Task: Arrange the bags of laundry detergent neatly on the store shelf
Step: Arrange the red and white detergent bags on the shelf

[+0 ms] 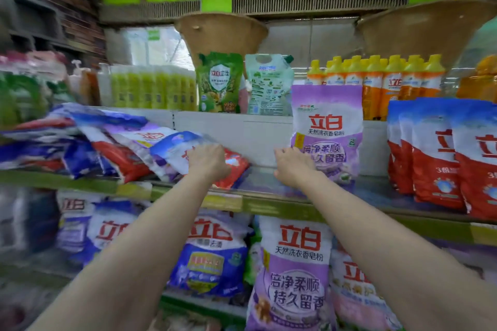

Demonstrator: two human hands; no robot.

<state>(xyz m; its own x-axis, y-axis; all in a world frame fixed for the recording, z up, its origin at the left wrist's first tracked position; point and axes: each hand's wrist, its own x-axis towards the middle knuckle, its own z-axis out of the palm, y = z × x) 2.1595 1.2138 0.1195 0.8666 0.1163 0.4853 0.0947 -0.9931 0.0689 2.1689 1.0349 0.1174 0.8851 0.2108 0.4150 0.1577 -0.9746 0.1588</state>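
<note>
At frame centre, your left hand (208, 161) grips the toppled blue, white and red plastic detergent bag (199, 160) lying on the green-edged metal shelf (269, 205). Just right of it, your right hand (293, 166) holds the lower left edge of the upright purple and white detergent bag (329, 126). The two hands are apart.
</note>
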